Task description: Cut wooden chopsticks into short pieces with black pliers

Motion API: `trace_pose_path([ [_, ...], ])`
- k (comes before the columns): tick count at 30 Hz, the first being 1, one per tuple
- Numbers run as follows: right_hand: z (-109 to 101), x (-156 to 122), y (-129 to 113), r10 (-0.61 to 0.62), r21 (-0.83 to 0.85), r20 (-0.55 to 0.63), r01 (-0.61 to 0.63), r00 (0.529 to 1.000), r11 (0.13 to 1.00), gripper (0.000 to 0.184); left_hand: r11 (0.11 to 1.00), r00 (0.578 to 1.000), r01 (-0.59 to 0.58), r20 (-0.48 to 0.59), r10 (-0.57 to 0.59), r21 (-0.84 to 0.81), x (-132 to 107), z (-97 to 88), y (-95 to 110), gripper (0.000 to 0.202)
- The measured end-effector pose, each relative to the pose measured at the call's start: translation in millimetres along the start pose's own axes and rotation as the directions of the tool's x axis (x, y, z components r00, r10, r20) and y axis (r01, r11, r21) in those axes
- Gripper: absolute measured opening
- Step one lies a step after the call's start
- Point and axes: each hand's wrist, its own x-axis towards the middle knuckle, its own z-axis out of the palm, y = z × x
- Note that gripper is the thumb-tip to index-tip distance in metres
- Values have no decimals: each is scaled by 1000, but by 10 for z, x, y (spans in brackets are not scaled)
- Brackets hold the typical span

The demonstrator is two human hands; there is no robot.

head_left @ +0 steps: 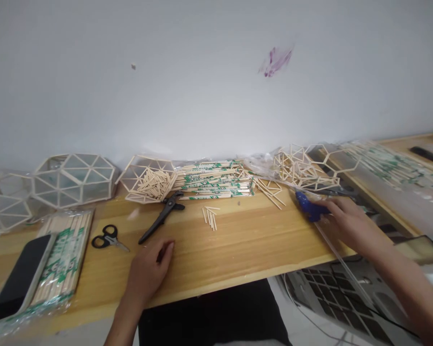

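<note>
At the table's right edge my right hand point(341, 221) is wrapped round a blue glue gun point(308, 205), with a long clear glue stick point(341, 259) trailing from it towards me. My left hand point(151, 269) rests on the wooden table point(238, 250), its fingers curled in and nothing visible in them. Just beyond it lie black-handled pliers point(160, 218), and to its left are small scissors point(110, 238). Several short cut sticks point(210, 218) lie loose mid-table. A lattice of glued sticks point(303, 168) stands behind the glue gun.
Wrapped chopsticks point(212, 180) lie along the wall. A stick-framed bowl point(147, 180) holds many short sticks. Panelled stick domes point(74, 178) stand at left, near a phone point(19, 278) on a chopstick pack point(67, 254). Cables point(303, 312) hang below the right edge.
</note>
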Motion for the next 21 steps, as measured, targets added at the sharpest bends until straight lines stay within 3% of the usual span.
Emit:
trace_pose_path([
  [5, -89, -53, -16, -18, -15, -121, 16, 993, 1000, 43, 1000, 1000, -5, 0, 5, 20, -4, 2, -1, 28],
  [14, -98, 4, -35, -74, 148, -102, 88, 992, 985, 34, 1000, 1000, -8, -6, 8, 8, 4, -6, 9, 28],
  [17, -45, -3, -96, -82, 185, -63, 93, 995, 978, 41, 1000, 1000, 8, -2, -8, 22, 10, -11, 17, 28],
  [21, 120, 1, -154, -37, 165, -99, 53, 994, 985, 46, 1000, 1000, 16, 5, -16, 16, 17, -19, 25, 29],
])
